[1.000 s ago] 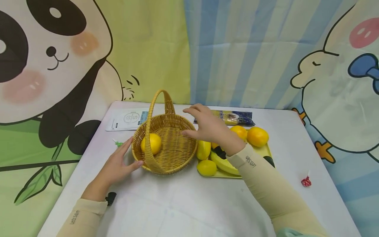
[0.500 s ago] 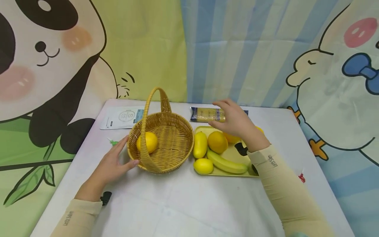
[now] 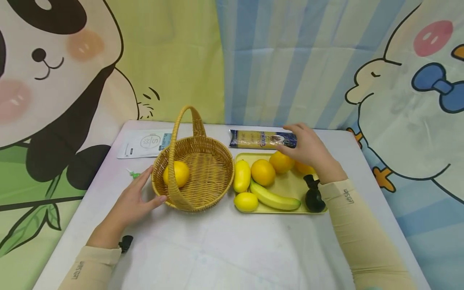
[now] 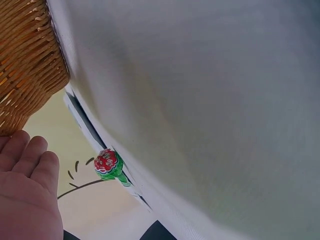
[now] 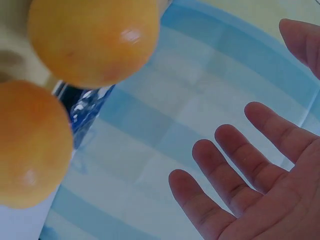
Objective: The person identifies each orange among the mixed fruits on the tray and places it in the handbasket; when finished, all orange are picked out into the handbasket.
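A wicker basket with a tall arched handle holds one orange at its left side. My left hand touches the basket's left wall, fingers extended and thumb near the front rim. Over the back right of a yellow tray hovers my right hand, its fingers spread and nothing in them. On that tray lie several oranges, a banana, a lemon and a longer yellow fruit. In the right wrist view, two oranges appear apart from the open fingers.
Behind the tray lies a blue and gold packet. A white pouch is at the back left. Beside the basket sits a green-wrapped lollipop. Printed curtains stand behind the white table.
My right hand has moved right, from above the basket to over the tray's back right. My left hand stays at the basket. The whole head view has shifted slightly.
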`<state>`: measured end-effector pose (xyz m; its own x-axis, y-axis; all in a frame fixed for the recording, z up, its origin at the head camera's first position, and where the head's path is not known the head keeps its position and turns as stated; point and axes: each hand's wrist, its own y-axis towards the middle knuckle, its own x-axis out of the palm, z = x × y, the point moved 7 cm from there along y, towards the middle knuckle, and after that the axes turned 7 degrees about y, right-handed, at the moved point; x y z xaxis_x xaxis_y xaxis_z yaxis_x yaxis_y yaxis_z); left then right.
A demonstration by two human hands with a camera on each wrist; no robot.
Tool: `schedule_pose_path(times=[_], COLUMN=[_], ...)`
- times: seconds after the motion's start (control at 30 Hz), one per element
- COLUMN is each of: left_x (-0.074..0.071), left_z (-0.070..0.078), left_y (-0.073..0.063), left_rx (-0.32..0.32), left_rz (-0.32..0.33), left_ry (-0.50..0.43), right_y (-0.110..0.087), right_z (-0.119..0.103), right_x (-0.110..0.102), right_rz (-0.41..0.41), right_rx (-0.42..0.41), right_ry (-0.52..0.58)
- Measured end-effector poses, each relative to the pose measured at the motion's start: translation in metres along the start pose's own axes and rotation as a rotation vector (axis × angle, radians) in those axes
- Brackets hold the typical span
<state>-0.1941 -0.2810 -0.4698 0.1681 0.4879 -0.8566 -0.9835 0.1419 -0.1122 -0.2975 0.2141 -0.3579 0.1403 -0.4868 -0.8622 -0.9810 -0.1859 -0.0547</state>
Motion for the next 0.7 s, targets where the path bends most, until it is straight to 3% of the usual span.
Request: schedule_pose_path(times=[0.23, 0.7], left_x=[0.0, 0.001], left_z=[0.0, -0.002], left_y=[0.0, 0.001], left_rx=[0.01, 0.009], left_rz=[0.011, 0.002], left_ry=[-0.009, -0.018], right_y=[-0.002, -0.01], right_z=[0.029, 0.063], right_x=[0.001, 0.003], right_rz=[-0.012, -0.06], right_rx=[0.046, 0.117], right_ry=[-0.015, -0.073])
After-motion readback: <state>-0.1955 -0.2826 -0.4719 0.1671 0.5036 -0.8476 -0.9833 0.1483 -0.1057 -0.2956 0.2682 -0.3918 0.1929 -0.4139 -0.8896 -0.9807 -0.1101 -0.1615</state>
